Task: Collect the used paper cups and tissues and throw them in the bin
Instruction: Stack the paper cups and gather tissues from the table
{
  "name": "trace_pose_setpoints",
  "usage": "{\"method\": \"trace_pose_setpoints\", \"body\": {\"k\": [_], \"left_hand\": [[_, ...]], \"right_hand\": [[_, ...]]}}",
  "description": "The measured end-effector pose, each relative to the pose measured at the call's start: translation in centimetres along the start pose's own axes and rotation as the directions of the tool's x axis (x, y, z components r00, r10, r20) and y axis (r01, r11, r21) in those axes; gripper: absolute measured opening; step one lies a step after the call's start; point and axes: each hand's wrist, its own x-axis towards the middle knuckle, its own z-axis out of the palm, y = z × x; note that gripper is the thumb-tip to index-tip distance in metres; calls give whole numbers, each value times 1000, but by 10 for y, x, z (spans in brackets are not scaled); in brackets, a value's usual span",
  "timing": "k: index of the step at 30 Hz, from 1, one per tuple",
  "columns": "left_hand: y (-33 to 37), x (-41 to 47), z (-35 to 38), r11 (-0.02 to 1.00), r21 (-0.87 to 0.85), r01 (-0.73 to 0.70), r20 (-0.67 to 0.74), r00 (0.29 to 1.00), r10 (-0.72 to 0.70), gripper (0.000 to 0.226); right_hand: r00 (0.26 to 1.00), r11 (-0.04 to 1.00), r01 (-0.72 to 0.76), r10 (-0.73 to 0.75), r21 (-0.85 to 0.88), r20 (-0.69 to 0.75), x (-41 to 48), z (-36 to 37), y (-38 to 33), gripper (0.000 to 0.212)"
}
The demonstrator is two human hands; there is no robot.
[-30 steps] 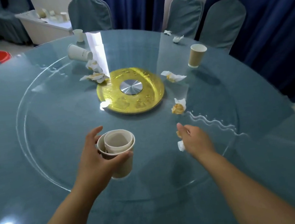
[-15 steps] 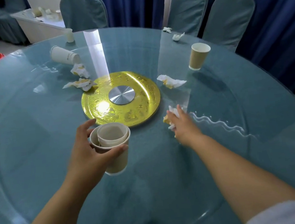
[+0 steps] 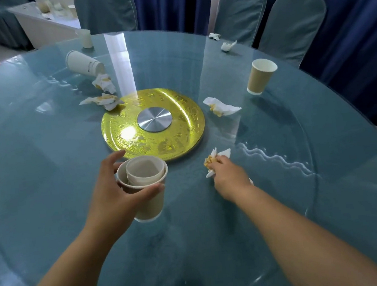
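— Cups: where are they?

— Two nested paper cups (image 3: 145,183) are in the left hand (image 3: 116,199), at six o'clock from the gold disc (image 3: 152,126) in the middle of the glass table (image 3: 45,184). Thumb and fingers curl round the outer cup's wall, and the stack is upright.

— And the right hand (image 3: 228,178)?

— It's at about five o'clock from the disc, knuckles up. The fingers are closed on a crumpled, stained tissue (image 3: 217,157) whose corners poke out past the fingertips.

— What else lies on the table?

— A brown cup (image 3: 261,75) stands upright at two o'clock. One loose tissue (image 3: 222,107) is at three o'clock, between that cup and the disc. A white cup (image 3: 84,63) lies on its side at eleven o'clock, with two stained tissues (image 3: 104,83) (image 3: 104,101) between it and the disc, the nearer one just beside the disc's rim. A small pale cup (image 3: 86,38) stands at the far edge, beyond the tipped one. Two tissue scraps (image 3: 227,45) (image 3: 214,35) lie near the edge at one o'clock.
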Motion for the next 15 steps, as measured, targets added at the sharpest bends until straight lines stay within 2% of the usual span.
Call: {"method": "trace_pose_setpoints", "body": {"k": [4, 6, 10, 12, 15], "left_hand": [[0, -1, -3, 1000, 10, 1, -7, 1000, 0, 99], [0, -2, -3, 1000, 7, 4, -9, 1000, -4, 104], [2, 1, -4, 1000, 19, 5, -14, 1000, -5, 106], [2, 4, -5, 1000, 26, -2, -9, 1000, 3, 107], [2, 9, -5, 999, 35, -17, -4, 1000, 18, 108]], "right_hand": [[1000, 999, -15, 14, -52, -25, -3, 9, -8, 41], [999, 996, 10, -13, -87, -38, -3, 11, -14, 41], [999, 992, 31, -34, -125, -26, -3, 13, -28, 64], [999, 987, 51, -51, -153, 4, -3, 15, -34, 57], [995, 994, 98, -98, -57, 2, -6, 14, -39, 43]]}}
